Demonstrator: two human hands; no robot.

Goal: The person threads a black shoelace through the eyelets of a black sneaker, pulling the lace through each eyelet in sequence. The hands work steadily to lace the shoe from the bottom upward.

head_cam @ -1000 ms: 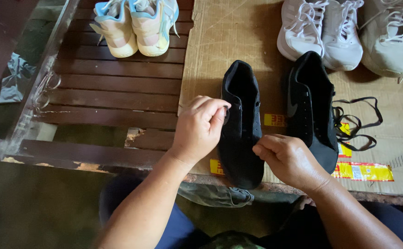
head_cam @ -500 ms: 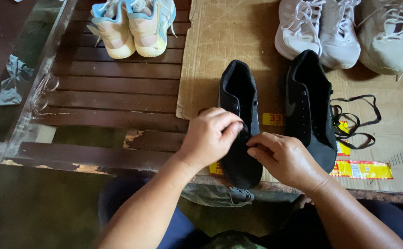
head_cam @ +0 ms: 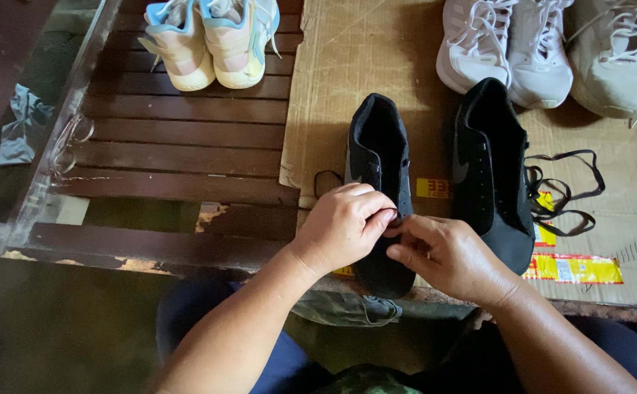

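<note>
From the head camera, looking straight down, both hands meet over the front half of a black shoe (head_cam: 378, 157) that lies on a sheet of brown cardboard (head_cam: 355, 51) spread across the desk (head_cam: 172, 157), a frame of dark wooden slats. The shoe lies lengthwise, its open collar away from the person and its toe end near the desk's front edge, partly covered by the hands. The left hand (head_cam: 344, 228) rests on the shoe's left side with its fingers (head_cam: 377, 211) curled in and pinched together at the lacing area; what they pinch is too small and dark to make out, though a thin black loop of lace (head_cam: 323, 179) shows just beside the shoe's left edge. The right hand (head_cam: 449, 257) comes in from the lower right, its fingers (head_cam: 414, 228) bent and drawn together, touching the left hand's fingertips over the middle of the shoe. A second black shoe (head_cam: 493, 171) lies just to the right, parallel to the first, with a loose black lace (head_cam: 562, 193) tangled beside it on the cardboard. Beyond it stand white sneakers (head_cam: 504, 47) and a pale grey sneaker (head_cam: 614, 55). At the far left of the slats sits a pair of pastel sneakers (head_cam: 209, 40). A crumpled blue-grey cloth (head_cam: 21, 124) lies off the desk's left edge.
</note>
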